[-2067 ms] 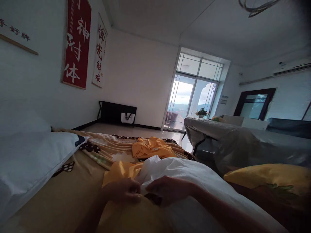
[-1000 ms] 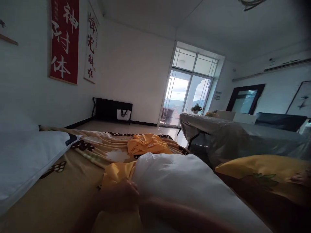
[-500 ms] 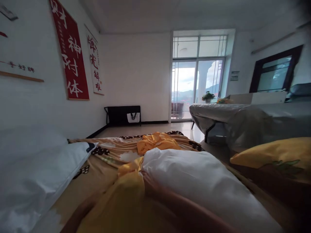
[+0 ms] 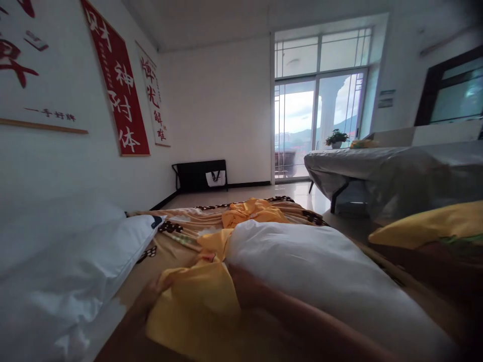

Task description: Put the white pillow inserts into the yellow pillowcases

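Note:
A yellow pillowcase (image 4: pixel 196 301) lies bunched in front of me, over the end of a plump white pillow (image 4: pixel 302 261). My left hand (image 4: pixel 156 289) is closed on the pillowcase's left edge, its fingers partly covered by the cloth. From the lower right my right arm reaches along the white pillow. My right hand (image 4: pixel 241 281) rests where pillow and pillowcase meet; its fingers are hidden, so their grip does not show. Beyond them, orange-yellow cloth (image 4: pixel 252 210) lies crumpled on the patterned blanket (image 4: pixel 181 241).
White pillows (image 4: pixel 86 261) lean by the left wall. At right is a yellow cushion (image 4: pixel 430 226) with a green print. Behind it stands a table (image 4: pixel 350 161) under plastic sheeting. A black folded frame (image 4: pixel 196 176) with a white bag stands against the far wall.
The view has turned slightly left. My left hand has lifted the near left part of the pillowcase, which now stands up more. My right hand stays at the pillow.

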A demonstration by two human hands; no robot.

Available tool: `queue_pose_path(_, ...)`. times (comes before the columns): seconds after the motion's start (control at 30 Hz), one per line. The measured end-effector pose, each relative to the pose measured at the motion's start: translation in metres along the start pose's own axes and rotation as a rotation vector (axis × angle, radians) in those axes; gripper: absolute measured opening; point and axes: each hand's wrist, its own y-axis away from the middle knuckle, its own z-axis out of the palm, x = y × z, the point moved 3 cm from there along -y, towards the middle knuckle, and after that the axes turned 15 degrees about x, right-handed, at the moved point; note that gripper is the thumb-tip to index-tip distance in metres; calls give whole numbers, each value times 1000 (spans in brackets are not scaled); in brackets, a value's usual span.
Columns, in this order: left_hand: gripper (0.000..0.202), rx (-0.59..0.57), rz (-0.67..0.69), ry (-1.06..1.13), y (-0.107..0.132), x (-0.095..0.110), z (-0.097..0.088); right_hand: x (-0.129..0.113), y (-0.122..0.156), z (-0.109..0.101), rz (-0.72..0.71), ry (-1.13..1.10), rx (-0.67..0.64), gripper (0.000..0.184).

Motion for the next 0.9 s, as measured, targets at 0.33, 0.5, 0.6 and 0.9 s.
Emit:
queue_pose_path(0.33, 35, 428, 758, -709, 68, 1, 11, -10, 105, -65, 161, 324, -45, 60)
queue_pose_path(0.5, 48, 115, 911, -788, 105, 52, 99, -3, 124, -39, 207, 483, -3, 60)
queue_pose_path(0.6, 43, 11, 772, -896, 87, 55, 129, 17, 107, -39, 194, 515, 7, 46)
queue_pose_path(0.9, 50, 26, 991, -868, 88, 55, 142, 39, 62, -32, 102, 506, 6, 31)
